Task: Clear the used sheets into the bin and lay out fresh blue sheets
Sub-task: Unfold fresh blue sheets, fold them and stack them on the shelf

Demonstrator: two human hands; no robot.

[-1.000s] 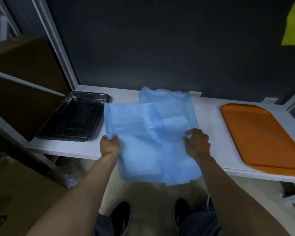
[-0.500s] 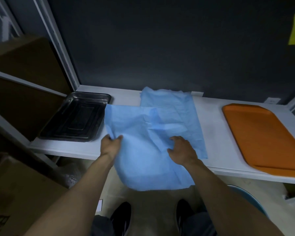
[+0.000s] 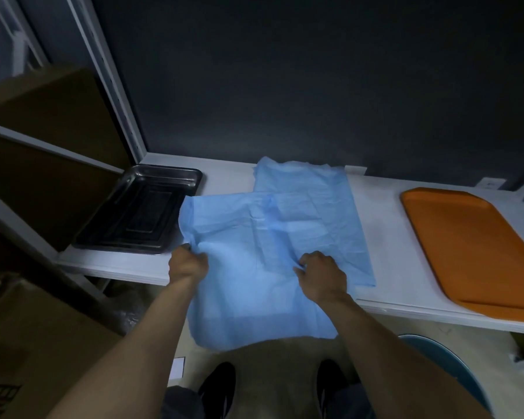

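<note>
Metal tray (image 3: 139, 213) at left end of shelf (image 3: 384, 261). Left hand (image 3: 188, 264): fingers curled, pinching left edge of top blue sheet (image 3: 254, 291). Sheet half on shelf, half hanging off front, over second blue sheet (image 3: 312, 186). Right hand (image 3: 321, 275): fingers bent, grabbing sheet's middle. Orange tray (image 3: 472, 246) far right.

Both bare forearms reach forward, side by side. The left hand (image 3: 188, 265) lies knuckles-up, fingers curled round an edge of the blue sheet (image 3: 248, 300). The right hand (image 3: 323, 275), fingers curled, pinches its middle.
</note>
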